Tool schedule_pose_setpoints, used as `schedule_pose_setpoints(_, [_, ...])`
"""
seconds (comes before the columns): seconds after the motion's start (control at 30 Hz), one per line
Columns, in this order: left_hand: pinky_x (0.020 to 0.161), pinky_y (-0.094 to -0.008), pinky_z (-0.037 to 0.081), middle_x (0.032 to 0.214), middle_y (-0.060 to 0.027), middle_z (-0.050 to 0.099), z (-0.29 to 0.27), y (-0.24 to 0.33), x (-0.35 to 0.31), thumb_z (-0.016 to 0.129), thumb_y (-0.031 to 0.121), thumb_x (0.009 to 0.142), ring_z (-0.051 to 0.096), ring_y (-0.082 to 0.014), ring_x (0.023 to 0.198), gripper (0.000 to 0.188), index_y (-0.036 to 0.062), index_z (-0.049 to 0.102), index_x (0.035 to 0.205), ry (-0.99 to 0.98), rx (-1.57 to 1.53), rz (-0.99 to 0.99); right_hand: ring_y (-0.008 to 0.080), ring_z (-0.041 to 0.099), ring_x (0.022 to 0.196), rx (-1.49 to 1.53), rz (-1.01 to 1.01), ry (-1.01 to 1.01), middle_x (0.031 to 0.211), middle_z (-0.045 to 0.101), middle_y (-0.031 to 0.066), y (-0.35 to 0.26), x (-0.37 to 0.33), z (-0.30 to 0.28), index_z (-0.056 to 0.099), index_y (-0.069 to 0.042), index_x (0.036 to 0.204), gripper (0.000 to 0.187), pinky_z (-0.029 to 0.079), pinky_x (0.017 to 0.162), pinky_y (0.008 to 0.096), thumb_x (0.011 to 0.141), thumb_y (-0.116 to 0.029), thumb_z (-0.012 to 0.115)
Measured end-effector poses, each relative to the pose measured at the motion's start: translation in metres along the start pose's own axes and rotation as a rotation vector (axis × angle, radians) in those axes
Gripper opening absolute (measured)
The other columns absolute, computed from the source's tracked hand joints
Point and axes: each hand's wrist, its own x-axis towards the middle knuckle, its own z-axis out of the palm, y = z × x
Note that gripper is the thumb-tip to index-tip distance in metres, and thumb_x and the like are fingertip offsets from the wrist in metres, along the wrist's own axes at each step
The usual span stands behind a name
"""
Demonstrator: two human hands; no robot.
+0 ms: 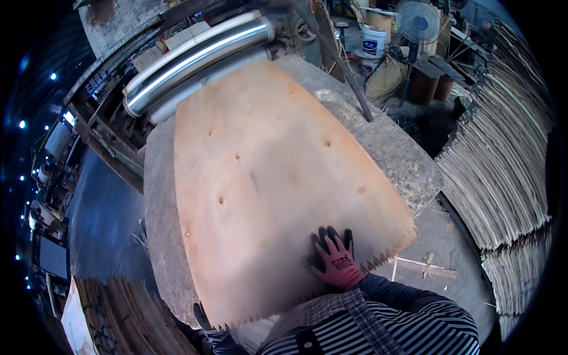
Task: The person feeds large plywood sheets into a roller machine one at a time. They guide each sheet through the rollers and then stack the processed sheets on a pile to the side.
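Observation:
A large tan wood veneer sheet point(278, 171) with several knots lies in front of me on a worn grey table point(402, 160). Its near edge is jagged, and its far end reaches the machine's rollers. My right hand point(338, 260), in a red glove with dark fingertips, rests flat on the sheet near its right near corner, fingers spread. At the near left corner, my left hand point(202, 316) shows only as dark gloved fingers against the sheet's edge. The sheet hides most of that hand, so its grip cannot be made out.
Shiny metal rollers point(198, 65) run across the far side. Tall veneer stacks stand at right point(503, 171) and near left point(121, 313). A metal bar point(349, 77) slants down over the table's far right. Beyond are a fan point(419, 22) and a white bucket point(373, 42).

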Motion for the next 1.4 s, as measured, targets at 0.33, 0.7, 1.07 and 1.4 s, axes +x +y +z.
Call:
schedule_pose_setpoints(0.33, [0.095,-0.0451,0.031,0.126,-0.0103,0.042,0.011,-0.002,0.001,0.041,0.046,0.082,0.041,-0.0288,0.112,0.058,0.0076,0.038,0.125,0.016,0.025,0.012,0.0350,0.024,0.122,-0.007,-0.034,0.086,0.128,0.031,0.0174,0.000,-0.004,0.002,0.036,-0.013,0.126,0.063,0.017,0.094,0.0603,0.075,-0.047,0.050])
schedule_pose_setpoints(0.7, [0.095,-0.0440,0.031,0.124,-0.0106,0.044,0.012,-0.002,0.001,0.041,0.047,0.082,0.042,-0.0280,0.112,0.058,0.0074,0.040,0.124,0.048,0.054,0.005,0.0371,0.026,0.119,0.013,-0.034,0.096,0.127,0.031,0.0170,0.001,-0.004,0.005,0.034,-0.015,0.127,0.064,0.017,0.093,0.0614,0.075,-0.047,0.050])
schedule_pose_setpoints(1.07, [0.095,-0.0457,0.031,0.126,-0.0103,0.043,0.012,0.000,-0.002,0.042,0.047,0.082,0.041,-0.0294,0.113,0.058,0.0084,0.038,0.125,0.001,0.031,-0.002,0.0367,0.025,0.121,-0.028,-0.059,0.147,0.129,0.030,0.0160,0.001,-0.003,0.005,0.034,-0.016,0.128,0.065,0.017,0.093,0.0616,0.075,-0.049,0.049])
schedule_pose_setpoints(1.4, [0.095,-0.0453,0.031,0.127,-0.0114,0.041,0.006,-0.002,-0.001,0.038,0.045,0.084,0.040,-0.0299,0.113,0.055,0.0076,0.039,0.125,0.033,0.014,0.024,0.0353,0.025,0.121,-0.037,-0.047,0.116,0.127,0.031,0.0176,-0.001,-0.005,0.000,0.035,-0.015,0.127,0.064,0.018,0.093,0.0618,0.075,-0.050,0.048])
